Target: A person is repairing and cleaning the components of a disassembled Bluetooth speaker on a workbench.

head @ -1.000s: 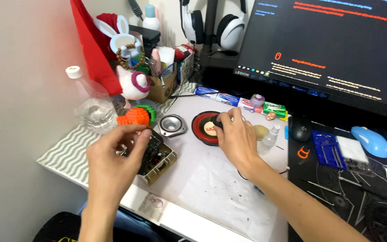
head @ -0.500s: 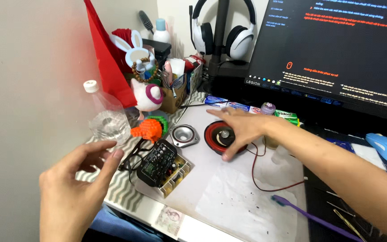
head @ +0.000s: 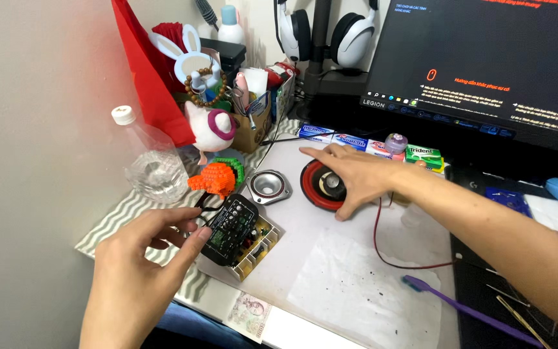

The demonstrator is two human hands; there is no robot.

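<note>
1. The circuit board with a black panel lies near the tabletop's front-left edge, tilted to that edge.
2. The left hand touches the board's left end, its grip loosely spread, pinching nothing.
3. The right hand lies flat, fingers spread, on the red speaker cone mid-tabletop.
4. A small silver speaker sits between cone and board.
5. A red wire curves right of the cone; open white paper fills the front.
</note>
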